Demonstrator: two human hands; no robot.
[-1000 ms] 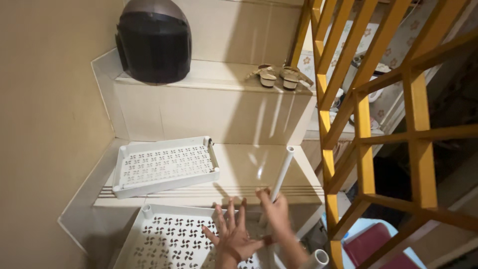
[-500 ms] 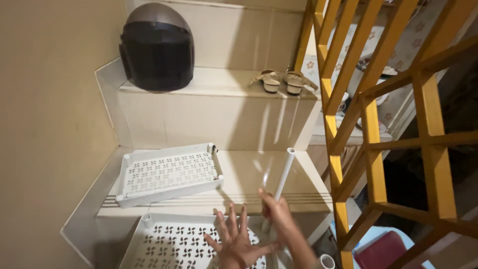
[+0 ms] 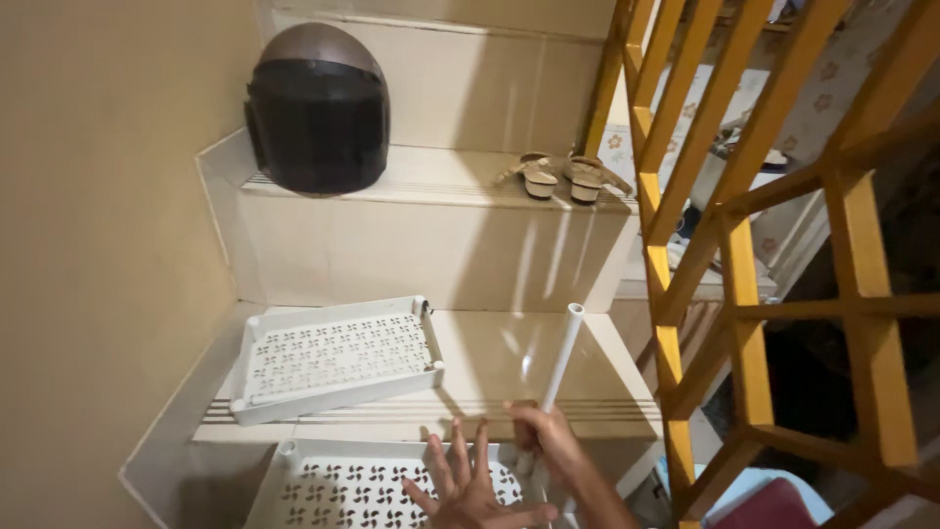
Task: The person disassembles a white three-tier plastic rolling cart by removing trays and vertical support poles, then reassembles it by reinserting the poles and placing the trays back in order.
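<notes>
A dark helmet (image 3: 318, 108) sits on the upper stair at eleven o'clock. A pair of tan sandals (image 3: 563, 176) rests at one o'clock. Yellow railing (image 3: 744, 294) fills three o'clock.

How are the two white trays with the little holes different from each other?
The upper tray lies whole in view on the higher step, with no hand on it. The lower tray is cut off by the picture's edge, and the left hand is spread over it, beside a white tube held upright by the right hand. Both are white with the same cut-out pattern.
</notes>
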